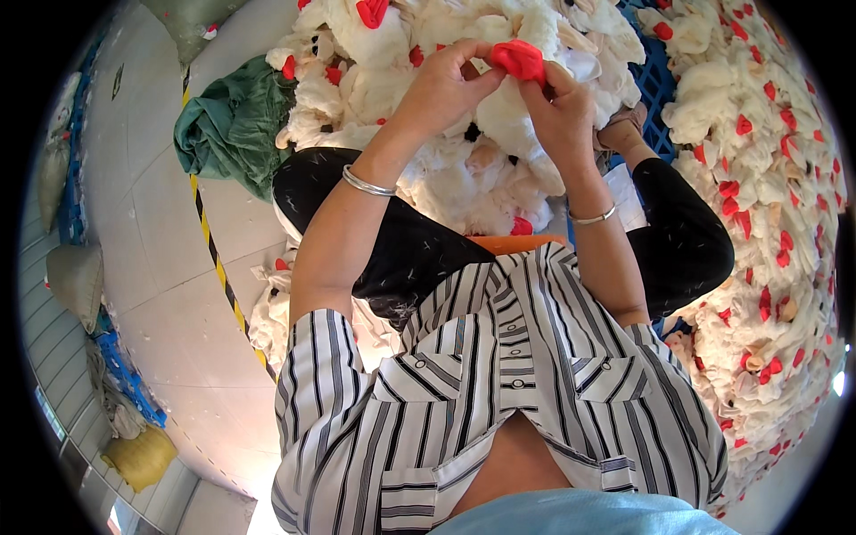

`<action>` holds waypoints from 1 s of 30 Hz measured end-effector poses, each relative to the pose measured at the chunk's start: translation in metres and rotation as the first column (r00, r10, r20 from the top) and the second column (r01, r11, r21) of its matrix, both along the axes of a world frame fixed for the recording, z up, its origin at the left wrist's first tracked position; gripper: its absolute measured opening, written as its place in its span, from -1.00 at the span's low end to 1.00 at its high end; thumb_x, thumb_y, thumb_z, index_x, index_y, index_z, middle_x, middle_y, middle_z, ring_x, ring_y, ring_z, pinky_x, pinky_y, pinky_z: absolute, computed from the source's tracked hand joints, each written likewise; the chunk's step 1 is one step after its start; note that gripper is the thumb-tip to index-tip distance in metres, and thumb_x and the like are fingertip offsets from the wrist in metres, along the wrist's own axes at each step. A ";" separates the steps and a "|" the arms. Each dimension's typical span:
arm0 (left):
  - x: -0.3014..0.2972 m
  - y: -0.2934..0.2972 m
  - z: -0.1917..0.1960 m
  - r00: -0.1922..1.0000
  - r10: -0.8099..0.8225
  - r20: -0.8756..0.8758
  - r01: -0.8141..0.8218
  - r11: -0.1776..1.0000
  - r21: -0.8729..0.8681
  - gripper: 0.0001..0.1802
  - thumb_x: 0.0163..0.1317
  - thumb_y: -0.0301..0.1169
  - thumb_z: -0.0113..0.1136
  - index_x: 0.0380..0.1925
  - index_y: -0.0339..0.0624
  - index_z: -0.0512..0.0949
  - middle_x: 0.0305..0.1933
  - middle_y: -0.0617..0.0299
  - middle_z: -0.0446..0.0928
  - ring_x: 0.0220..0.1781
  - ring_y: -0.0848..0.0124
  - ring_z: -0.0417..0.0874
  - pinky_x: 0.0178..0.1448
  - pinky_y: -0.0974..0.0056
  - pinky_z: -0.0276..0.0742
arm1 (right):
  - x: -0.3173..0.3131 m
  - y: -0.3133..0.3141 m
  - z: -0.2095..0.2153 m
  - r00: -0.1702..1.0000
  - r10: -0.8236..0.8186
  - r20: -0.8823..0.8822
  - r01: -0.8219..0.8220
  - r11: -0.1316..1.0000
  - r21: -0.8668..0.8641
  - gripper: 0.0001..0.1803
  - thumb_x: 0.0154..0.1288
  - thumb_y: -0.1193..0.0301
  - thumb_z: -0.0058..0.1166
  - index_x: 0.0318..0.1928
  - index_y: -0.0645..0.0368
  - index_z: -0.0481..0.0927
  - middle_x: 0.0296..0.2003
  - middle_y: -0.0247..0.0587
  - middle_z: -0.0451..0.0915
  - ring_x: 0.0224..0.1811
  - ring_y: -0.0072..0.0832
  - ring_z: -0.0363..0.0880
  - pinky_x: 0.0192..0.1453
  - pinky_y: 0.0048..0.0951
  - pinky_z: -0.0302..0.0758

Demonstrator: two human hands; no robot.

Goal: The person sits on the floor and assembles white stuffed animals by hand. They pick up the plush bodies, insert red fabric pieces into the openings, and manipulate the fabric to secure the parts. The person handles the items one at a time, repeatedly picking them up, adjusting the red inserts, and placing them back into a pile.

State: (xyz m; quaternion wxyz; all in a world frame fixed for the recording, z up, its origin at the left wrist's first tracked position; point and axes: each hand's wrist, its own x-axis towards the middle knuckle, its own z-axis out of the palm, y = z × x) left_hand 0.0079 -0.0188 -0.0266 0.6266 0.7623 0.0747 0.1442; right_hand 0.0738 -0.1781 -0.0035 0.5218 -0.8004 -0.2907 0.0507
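I hold a white plush toy (504, 111) with a red fabric part (519, 58) up in front of me. My left hand (443, 85) pinches the toy's top from the left, thumb close to the red part. My right hand (560, 107) grips the red part and the white body from the right. Both wrists wear thin silver bangles. More white plush toys with red parts lie in my lap (481, 183) between my black-trousered knees.
A big heap of white and red plush toys (758, 205) fills the right side, more lie at the top (357, 53). A green cloth (234, 125) lies on the grey floor at left, beside a yellow-black stripe (214, 254). Sacks (76, 281) line the far left.
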 end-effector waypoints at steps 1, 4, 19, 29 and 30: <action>0.001 0.000 -0.002 1.000 0.011 0.017 -0.010 0.999 -0.038 -0.69 0.17 -0.25 0.31 -0.15 -0.19 0.61 -0.52 0.38 0.53 -0.49 0.62 0.45 -0.36 0.43 0.40 | -0.002 0.001 0.002 1.000 -0.001 -0.018 0.001 1.000 0.004 -0.87 0.22 0.49 0.09 -0.29 0.34 0.54 -0.54 -0.30 0.44 -0.47 -0.64 0.32 -0.36 -0.53 0.34; 0.003 0.002 -0.009 1.000 -0.014 0.024 0.014 1.000 -0.006 -0.81 0.21 -0.38 0.29 -0.18 -0.15 0.61 -0.54 0.49 0.49 -0.50 0.74 0.44 -0.41 0.53 0.35 | -0.004 0.002 0.004 1.000 -0.003 -0.015 0.002 1.000 -0.018 -0.85 0.25 0.47 0.10 -0.25 0.33 0.54 -0.53 -0.33 0.46 -0.45 -0.66 0.33 -0.35 -0.54 0.35; 0.000 -0.001 -0.006 0.999 -0.023 0.041 0.029 0.989 -0.145 -0.88 0.22 -0.49 0.19 -0.23 -0.19 0.54 -0.47 0.39 0.52 -0.50 0.65 0.49 -0.36 0.49 0.44 | -0.004 0.007 0.001 0.996 -0.035 -0.077 0.040 0.997 0.060 -0.80 0.29 0.48 0.07 -0.10 0.26 0.61 -0.51 -0.46 0.46 -0.45 -0.74 0.32 -0.36 -0.61 0.34; 0.000 -0.006 -0.002 0.992 -0.068 0.107 0.092 0.965 -0.246 -0.80 0.21 -0.48 0.15 -0.15 -0.23 0.57 -0.48 0.39 0.53 -0.47 0.64 0.51 -0.35 0.47 0.46 | -0.001 0.010 -0.001 1.000 -0.008 -0.022 0.010 0.997 0.079 -0.79 0.28 0.50 0.03 -0.10 0.29 0.60 -0.45 -0.42 0.54 -0.40 -0.70 0.42 -0.29 -0.58 0.41; 0.000 -0.003 -0.002 0.994 -0.087 0.058 0.098 0.973 -0.208 -0.77 0.20 -0.47 0.15 -0.13 -0.23 0.58 -0.48 0.40 0.53 -0.46 0.64 0.50 -0.35 0.47 0.45 | -0.003 0.011 0.002 0.998 0.022 -0.053 -0.018 0.996 0.083 -0.78 0.28 0.51 0.02 -0.09 0.30 0.59 -0.43 -0.40 0.56 -0.38 -0.69 0.44 -0.27 -0.58 0.43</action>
